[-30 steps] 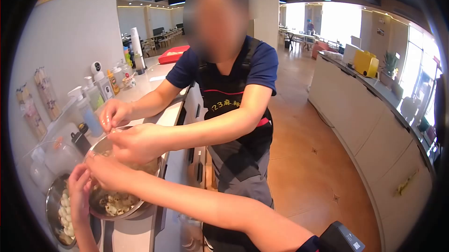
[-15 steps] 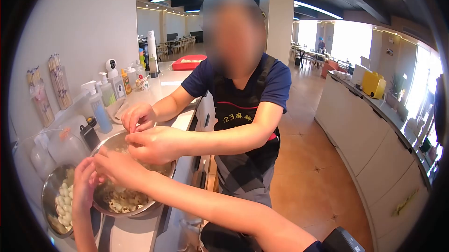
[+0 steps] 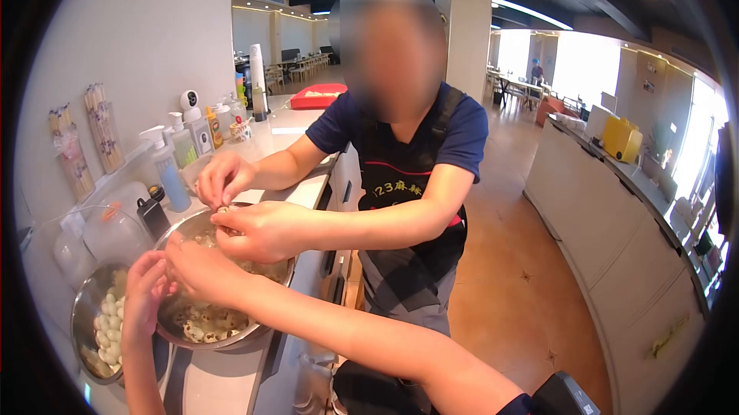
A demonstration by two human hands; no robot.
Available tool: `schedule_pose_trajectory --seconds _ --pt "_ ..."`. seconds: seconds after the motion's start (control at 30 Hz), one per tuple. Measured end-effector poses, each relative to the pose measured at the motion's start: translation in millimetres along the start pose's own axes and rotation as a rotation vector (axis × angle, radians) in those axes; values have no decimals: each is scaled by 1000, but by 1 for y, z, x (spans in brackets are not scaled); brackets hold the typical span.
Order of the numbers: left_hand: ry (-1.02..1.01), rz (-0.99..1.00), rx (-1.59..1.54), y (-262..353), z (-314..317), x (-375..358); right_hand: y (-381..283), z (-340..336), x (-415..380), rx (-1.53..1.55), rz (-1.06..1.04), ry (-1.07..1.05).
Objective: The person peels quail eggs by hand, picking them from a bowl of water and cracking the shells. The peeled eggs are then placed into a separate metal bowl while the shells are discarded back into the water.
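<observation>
My left hand [image 3: 145,293] is raised at the left rim of a large steel bowl [image 3: 248,336], its fingers curled inward. Fingertips almost meeting it, my right hand [image 3: 202,269] reaches across that bowl, also closed. Whatever lies between my fingers is hidden. Speckled quail eggshells [image 3: 209,326] fill the bottom of the large bowl. Left of it, a smaller steel bowl [image 3: 79,303] holds several smooth white peeled quail eggs [image 3: 109,329]. Across from me, a co-worker's hands [image 3: 245,211] pinch a small speckled piece over the far side of the large bowl.
Pump bottles [image 3: 171,180], a small white camera [image 3: 190,103] and a black box-like item [image 3: 152,219] line the wall side. A red tray [image 3: 319,96] sits farther back on the counter. The co-worker [image 3: 404,184] stands at the counter's right edge.
The view has shifted slightly, so everything sits a little farther right. The co-worker's fingers have moved, and a speckled piece now shows between them. My hands stay close together over the bowl.
</observation>
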State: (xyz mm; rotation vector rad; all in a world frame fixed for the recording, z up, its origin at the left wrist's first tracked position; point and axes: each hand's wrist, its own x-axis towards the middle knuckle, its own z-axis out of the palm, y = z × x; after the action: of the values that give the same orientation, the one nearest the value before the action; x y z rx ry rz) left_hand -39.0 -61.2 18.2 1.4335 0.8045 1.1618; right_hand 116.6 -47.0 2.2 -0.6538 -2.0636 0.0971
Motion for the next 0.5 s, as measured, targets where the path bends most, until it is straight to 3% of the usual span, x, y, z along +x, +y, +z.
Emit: schedule_pose_trajectory --seconds 0.17,0.23,0.37,0.5 --pt "-1 -31 2 2 3 -1 -3 -5 0 61 94 -3" --pt "60 2 4 6 9 -4 5 1 -1 -119 30 112" --pt "-77 25 -42 -2 -3 4 1 -6 1 -19 260 -103" --pt "-81 28 -157 0 -8 2 2 -2 2 3 58 27"
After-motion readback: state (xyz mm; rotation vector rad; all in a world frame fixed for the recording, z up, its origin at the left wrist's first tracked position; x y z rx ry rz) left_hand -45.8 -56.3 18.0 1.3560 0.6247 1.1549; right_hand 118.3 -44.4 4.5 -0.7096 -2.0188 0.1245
